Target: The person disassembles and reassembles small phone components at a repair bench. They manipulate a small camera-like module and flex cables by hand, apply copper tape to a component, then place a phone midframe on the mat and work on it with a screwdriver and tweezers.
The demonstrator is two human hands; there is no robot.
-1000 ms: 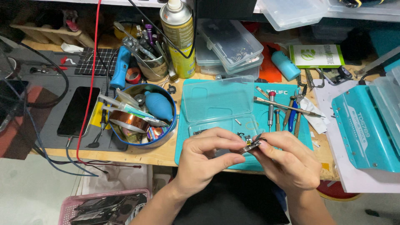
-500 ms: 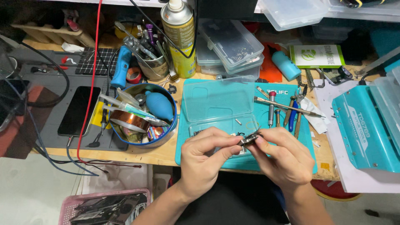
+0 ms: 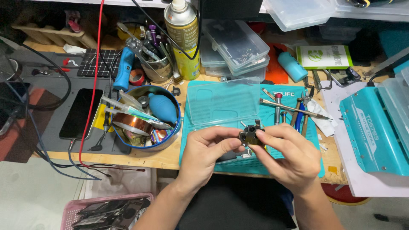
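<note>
Both of my hands hold a small dark camera module (image 3: 251,135) with round lenses and short flex tabs, just above the teal work mat (image 3: 298,127). My left hand (image 3: 204,155) pinches it from the left with thumb and fingers. My right hand (image 3: 292,159) grips it from the right. A dark flat part (image 3: 228,157) lies on the mat under my left fingers, mostly hidden. A clear plastic lid (image 3: 221,102) rests on the mat just beyond my hands.
A blue round tin (image 3: 177,132) at left holds copper tape, a teal blower and tubes. Screwdrivers and tweezers (image 3: 289,108) lie on the mat's right. A spray can (image 3: 183,38), a tool cup, clear boxes, a phone (image 3: 79,113) and a teal tool case (image 3: 375,132) surround it.
My hands have shifted slightly and turned the small module, so its lenses now face up more. Everything on the bench stays where it was.
</note>
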